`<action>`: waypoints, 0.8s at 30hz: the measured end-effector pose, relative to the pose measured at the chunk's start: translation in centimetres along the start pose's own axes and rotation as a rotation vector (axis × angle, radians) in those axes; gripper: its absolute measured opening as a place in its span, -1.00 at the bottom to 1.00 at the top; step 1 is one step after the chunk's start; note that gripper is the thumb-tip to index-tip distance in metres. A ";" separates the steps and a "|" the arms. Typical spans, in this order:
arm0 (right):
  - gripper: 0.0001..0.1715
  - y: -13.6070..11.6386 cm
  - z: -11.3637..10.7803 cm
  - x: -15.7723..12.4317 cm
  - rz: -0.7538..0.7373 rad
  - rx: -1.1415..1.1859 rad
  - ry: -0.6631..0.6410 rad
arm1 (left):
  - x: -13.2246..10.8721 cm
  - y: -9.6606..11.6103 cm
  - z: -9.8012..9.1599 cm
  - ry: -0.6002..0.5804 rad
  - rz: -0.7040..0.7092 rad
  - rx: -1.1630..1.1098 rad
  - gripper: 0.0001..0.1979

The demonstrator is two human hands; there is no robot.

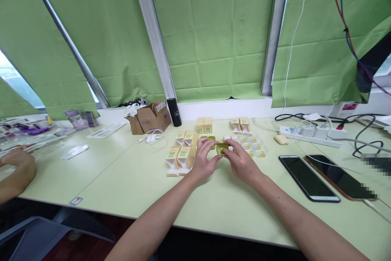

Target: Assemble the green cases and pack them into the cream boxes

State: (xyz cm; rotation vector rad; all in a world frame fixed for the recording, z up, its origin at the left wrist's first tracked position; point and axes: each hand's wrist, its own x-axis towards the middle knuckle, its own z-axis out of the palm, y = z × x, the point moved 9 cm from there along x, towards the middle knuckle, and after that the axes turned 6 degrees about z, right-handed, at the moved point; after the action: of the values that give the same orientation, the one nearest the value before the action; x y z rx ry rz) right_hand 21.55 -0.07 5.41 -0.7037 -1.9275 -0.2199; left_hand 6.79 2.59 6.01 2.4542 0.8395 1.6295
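A small green square case (222, 149) is held up just above the table between my two hands. My left hand (203, 161) pinches its left side with thumb and fingers. My right hand (243, 162) grips its right side, fingers closed. Just behind my left fingers lies another green piece (211, 138), partly hidden. To the right of my right hand stand several round clear plastic cups (258, 150) with yellow bits in them. Left of my left hand, several open cream cartons (172, 156) with green panels stand in rows.
More cream cartons (204, 125) and open cartons (241, 126) stand behind. A cardboard box (154, 118), black cylinder (174, 112) and white charger (152, 138) are at back left. Phones (308, 178) and a power strip (311, 135) lie right. Another person's arm (18, 171) rests far left.
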 end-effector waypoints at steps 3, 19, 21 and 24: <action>-0.59 0.3 -0.1 -0.1 0.021 0.020 0.009 | 0.0 0.2 0.0 -0.003 0.007 0.004 -0.63; -0.62 1.2 -0.4 -0.3 0.127 0.103 0.062 | -0.1 0.3 0.1 -0.018 0.015 -0.004 -0.55; -0.66 1.4 -0.5 -0.3 0.139 0.111 0.080 | -0.1 0.3 0.0 -0.020 0.016 -0.008 -0.56; -0.70 1.6 -0.6 -0.2 0.160 0.131 0.091 | -0.1 0.1 0.0 -0.014 0.005 -0.005 -0.62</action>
State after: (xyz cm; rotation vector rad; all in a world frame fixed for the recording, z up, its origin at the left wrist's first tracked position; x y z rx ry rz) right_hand 22.96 0.88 5.21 -0.7437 -1.7717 -0.0255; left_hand 6.78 2.48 5.99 2.4639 0.8266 1.6116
